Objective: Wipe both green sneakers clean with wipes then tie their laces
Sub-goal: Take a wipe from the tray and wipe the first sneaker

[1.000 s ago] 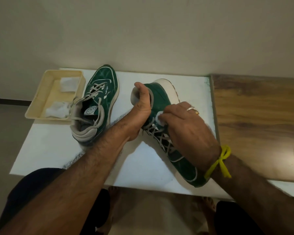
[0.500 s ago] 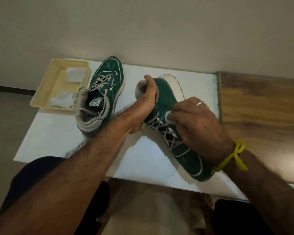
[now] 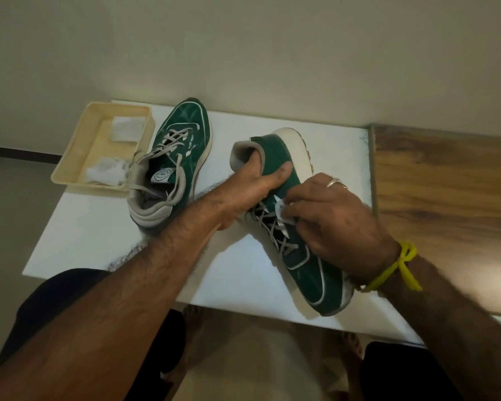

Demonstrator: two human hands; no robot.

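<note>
On the white table (image 3: 78, 235), the near sneaker (image 3: 307, 264) lay tilted on its side, with its long axis going from the heel at the far middle to the toe at the near right edge of the table. The left hand (image 3: 252, 183) held it at the heel end: the fingers were curled inside the opening and the thumb pressed on the green side outside. The right hand (image 3: 336, 221) was directly over the middle of this sneaker, beside the laces (image 3: 275, 230), and its fingers were bent around a small white wipe (image 3: 282, 211), which they pinched against the upper. So the sneaker ran under the right hand in both directions, and the toe part was nearer to the right arm while the heel part was nearer to the left one. I think the wiping stroke would need to follow this long line, toward the toe or toward the heel. The other sneaker (image 3: 171, 172) stood upright on the table to the left, its toe pointing away and its laces loose, just beside a cream tray (image 3: 70, 166) with more wipes (image 3: 107, 173) in it. The laces of both looked not yet tied.
</note>
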